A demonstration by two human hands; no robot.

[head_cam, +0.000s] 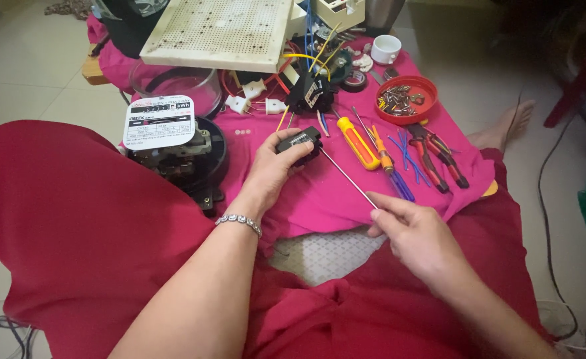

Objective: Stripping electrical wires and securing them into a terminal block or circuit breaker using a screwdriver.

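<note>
Hands: left [271, 169] grips black part [299, 143], right [418, 236] screwdriver [347, 176].

Left hand [274, 169] curled closed, right hand [412, 233] pinching, forearms extended.

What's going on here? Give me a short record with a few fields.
Setting: person seated on the floor, pink cloth spread in front
Left hand: grips a small black electrical part
Right hand: pinches the end of a thin metal rod that reaches to the black part
Nearby tools: yellow-handled screwdriver, red-handled pliers
Also there: red tray of screws, round electricity meter, white cup
</note>
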